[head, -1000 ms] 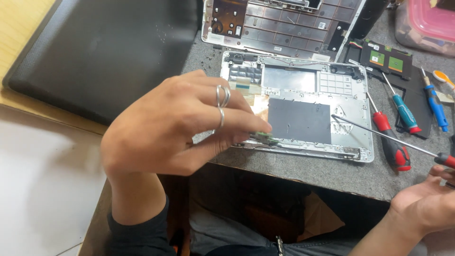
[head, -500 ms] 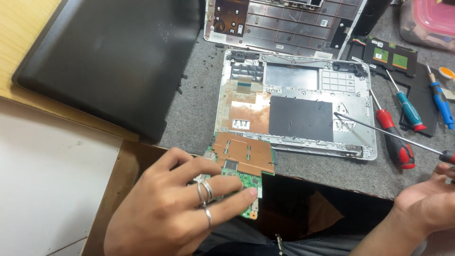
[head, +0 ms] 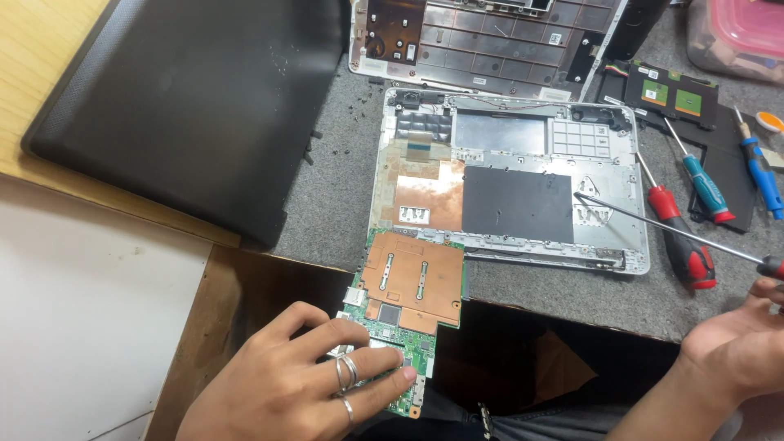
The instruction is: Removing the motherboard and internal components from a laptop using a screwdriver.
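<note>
We hold the green circuit board with its copper-coloured heat plate (head: pixel 408 306) in our left hand (head: pixel 306 384), fingers spread over its lower end and the fingertips pinching the near edge. The board hangs past the table's front edge, over our lap; its upper end lies just at the lower rim of the opened white laptop base (head: pixel 510 184), from which it looks lifted free.

Our right hand (head: pixel 735 347) is closed loosely round the handle of a long thin screwdriver (head: pixel 670 230), whose shaft reaches across and whose tip rests on the bare metal of the base, beside the flat black rectangular pad (head: pixel 516 202).

Farther out on the grey table (head: pixel 327 188) lie a red-handled screwdriver (head: pixel 682 237), a teal-handled one (head: pixel 702 192) and a blue-handled one (head: pixel 759 175), with a small black board carrying green chips (head: pixel 670 91) behind them. A second stripped laptop shell (head: pixel 482 41) sits beyond the base, and a large black laptop lid (head: pixel 180 106) lies to the left.

The risks, as we judge them: the board is held only at one end and out over open space, so a slack grip could drop it. Bare fingers and metal rings on the components could scratch or short something. The screwdriver tip could gouge the base if our right hand slips.
</note>
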